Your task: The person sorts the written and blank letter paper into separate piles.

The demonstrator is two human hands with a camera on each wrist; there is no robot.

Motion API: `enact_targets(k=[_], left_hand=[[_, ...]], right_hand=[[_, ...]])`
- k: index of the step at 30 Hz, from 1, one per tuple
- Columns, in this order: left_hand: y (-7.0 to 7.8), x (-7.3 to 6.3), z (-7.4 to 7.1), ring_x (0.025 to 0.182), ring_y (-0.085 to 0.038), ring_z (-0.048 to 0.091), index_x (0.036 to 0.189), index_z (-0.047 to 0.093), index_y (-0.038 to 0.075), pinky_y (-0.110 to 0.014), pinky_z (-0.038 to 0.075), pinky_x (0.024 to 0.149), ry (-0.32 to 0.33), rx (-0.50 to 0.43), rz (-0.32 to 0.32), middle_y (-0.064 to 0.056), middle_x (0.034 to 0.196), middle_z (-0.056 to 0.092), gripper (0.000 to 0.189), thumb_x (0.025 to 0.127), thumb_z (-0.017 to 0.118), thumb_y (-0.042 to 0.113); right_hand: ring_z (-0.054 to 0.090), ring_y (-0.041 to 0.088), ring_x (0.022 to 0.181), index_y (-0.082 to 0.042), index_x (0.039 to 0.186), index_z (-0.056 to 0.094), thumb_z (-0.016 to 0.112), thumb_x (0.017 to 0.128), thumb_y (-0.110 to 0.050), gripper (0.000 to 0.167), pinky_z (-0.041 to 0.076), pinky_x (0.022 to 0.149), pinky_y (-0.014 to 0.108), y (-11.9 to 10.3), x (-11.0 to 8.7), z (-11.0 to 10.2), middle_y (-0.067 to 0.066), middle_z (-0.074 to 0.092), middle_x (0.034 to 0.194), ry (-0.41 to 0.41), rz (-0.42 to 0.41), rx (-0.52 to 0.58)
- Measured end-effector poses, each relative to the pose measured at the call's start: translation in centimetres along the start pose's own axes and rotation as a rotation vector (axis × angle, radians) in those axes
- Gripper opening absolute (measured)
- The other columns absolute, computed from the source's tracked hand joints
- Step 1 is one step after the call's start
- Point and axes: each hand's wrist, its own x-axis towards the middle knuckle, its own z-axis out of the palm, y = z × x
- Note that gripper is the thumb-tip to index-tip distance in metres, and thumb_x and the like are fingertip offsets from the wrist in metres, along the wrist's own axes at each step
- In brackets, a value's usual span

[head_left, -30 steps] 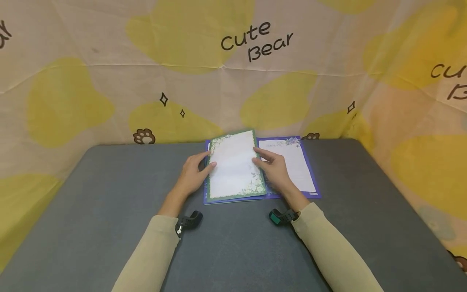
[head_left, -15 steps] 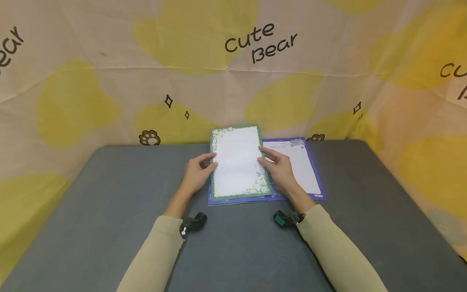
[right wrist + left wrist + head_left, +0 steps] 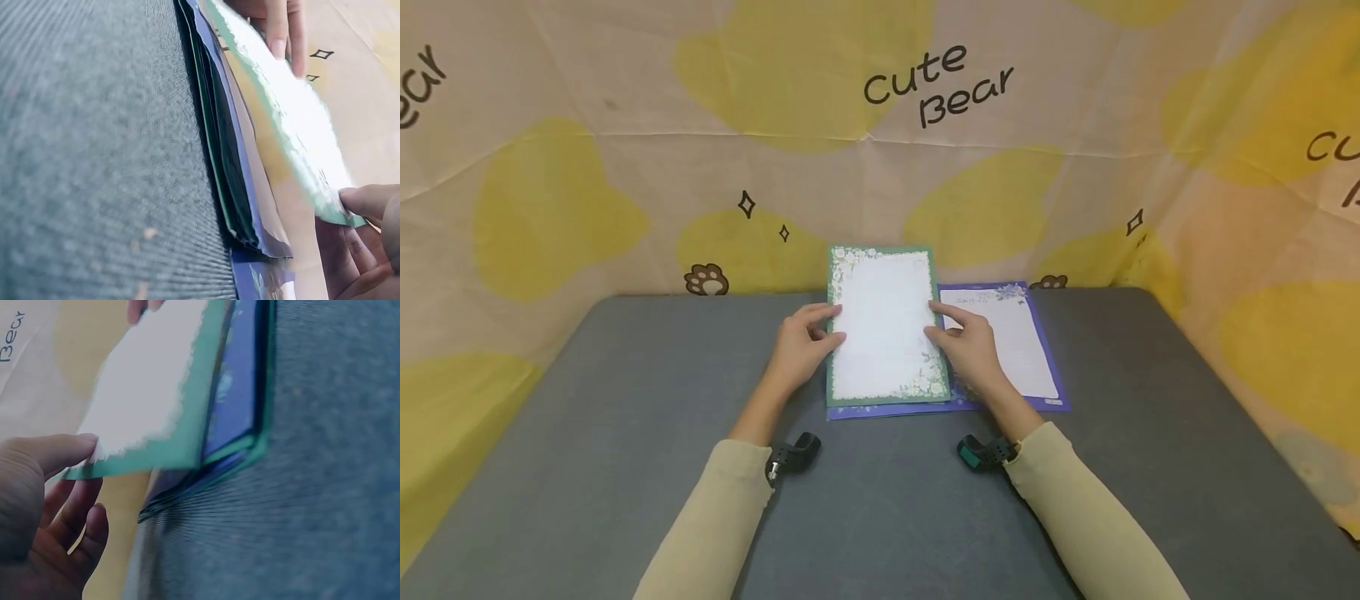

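Note:
Between both hands is a white sheet of paper with a green flowered border, raised and tilted. My left hand pinches its left edge, thumb on the front and fingers behind, as the left wrist view shows. At the right edge, my right hand pinches it the same way. Below the sheet lies a stack of purple- and green-bordered papers, its layers slightly parted along the edge. A purple-bordered sheet with printed flowers lies to the right, partly hidden by the right hand.
The papers lie near the far edge of a grey table. Right behind it hangs a cream and yellow cloth with printed lettering. Black wrist cameras sit on both wrists.
The green-bordered sheet has risen at its top and straightened from a slight tilt, both hands keeping hold of its sides. The purple sheet on the right stays on the table.

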Motion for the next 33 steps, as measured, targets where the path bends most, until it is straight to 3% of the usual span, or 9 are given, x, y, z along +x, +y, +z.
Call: enact_targets(k=[5,11,13,14,16,19,20,26,33], left_hand=[[0.5,0.0,-1.1,0.074,-0.016,0.056,0.135,0.066,0.006,-0.021,0.045,0.060,-0.022,0.016,0.001,-0.016,0.143,0.059,0.047,0.089,0.076,0.008],[0.8,0.1,-3.6,0.077,-0.020,0.057,0.138,0.063,0.007,-0.024,0.046,0.062,-0.061,0.051,-0.008,-0.014,0.145,0.058,0.049,0.091,0.074,0.009],[0.9,0.2,-4.5,0.079,-0.020,0.056,0.139,0.062,0.008,-0.024,0.046,0.063,-0.071,0.074,-0.021,-0.014,0.144,0.058,0.049,0.091,0.074,0.009],[0.8,0.2,-5.0,0.079,-0.020,0.056,0.139,0.062,0.007,-0.024,0.045,0.063,-0.079,0.087,-0.026,-0.014,0.144,0.058,0.049,0.091,0.074,0.009],[0.8,0.2,-6.0,0.078,-0.020,0.054,0.138,0.063,0.007,-0.025,0.044,0.063,-0.099,0.118,-0.036,-0.015,0.140,0.060,0.048,0.091,0.073,0.009],[0.5,0.0,-7.5,0.075,-0.019,0.052,0.136,0.064,0.006,-0.026,0.042,0.061,-0.121,0.162,-0.046,-0.016,0.130,0.064,0.046,0.091,0.073,0.008],[0.5,-0.1,-7.9,0.074,-0.019,0.051,0.136,0.064,0.006,-0.026,0.042,0.061,-0.126,0.172,-0.047,-0.017,0.127,0.064,0.046,0.091,0.073,0.009],[-0.4,-0.4,-10.0,0.070,-0.018,0.047,0.138,0.063,0.007,-0.027,0.039,0.058,-0.132,0.220,-0.094,-0.015,0.105,0.063,0.047,0.091,0.073,0.010],[-1.3,-1.1,-12.1,0.068,-0.018,0.050,0.142,0.059,0.010,-0.029,0.041,0.059,-0.148,0.265,-0.150,-0.013,0.085,0.066,0.051,0.092,0.072,0.010]], right_hand=[[0.026,0.004,0.038,-0.015,0.137,0.064,0.072,0.093,-0.014,0.045,0.029,0.039,0.022,-0.7,0.2,0.4,-0.012,0.034,0.043,0.002,-0.019,-0.039],[0.025,0.006,0.040,-0.017,0.139,0.062,0.070,0.095,-0.017,0.045,0.029,0.039,0.021,-2.2,0.3,1.4,-0.014,0.027,0.043,-0.061,-0.010,-0.032],[0.029,0.008,0.040,-0.018,0.140,0.062,0.069,0.094,-0.016,0.046,0.030,0.039,0.021,-2.8,0.4,1.9,-0.011,0.040,0.049,-0.084,-0.003,-0.020],[0.034,0.010,0.040,-0.018,0.140,0.062,0.069,0.094,-0.016,0.047,0.030,0.039,0.021,-3.0,0.4,2.2,-0.009,0.055,0.057,-0.096,-0.002,-0.013],[0.042,0.015,0.042,-0.019,0.141,0.061,0.069,0.094,-0.015,0.048,0.032,0.040,0.021,-3.4,0.5,2.8,0.001,0.074,0.092,-0.123,-0.006,-0.009],[0.061,0.020,0.053,-0.019,0.143,0.059,0.068,0.094,-0.013,0.050,0.036,0.043,0.021,-3.9,0.6,3.7,0.007,0.058,0.148,-0.172,-0.012,-0.002],[0.065,0.019,0.057,-0.019,0.144,0.058,0.068,0.095,-0.013,0.050,0.040,0.045,0.021,-4.1,0.7,4.0,0.008,0.055,0.152,-0.191,-0.013,-0.003],[0.076,0.020,0.074,-0.022,0.146,0.056,0.068,0.095,-0.017,0.052,0.053,0.058,0.029,-4.8,0.9,5.6,0.007,0.049,0.157,-0.293,0.004,-0.016],[0.076,0.022,0.072,-0.016,0.143,0.059,0.069,0.092,-0.013,0.052,0.049,0.052,0.025,-5.3,1.3,7.8,0.011,0.053,0.152,-0.359,0.015,-0.036]])
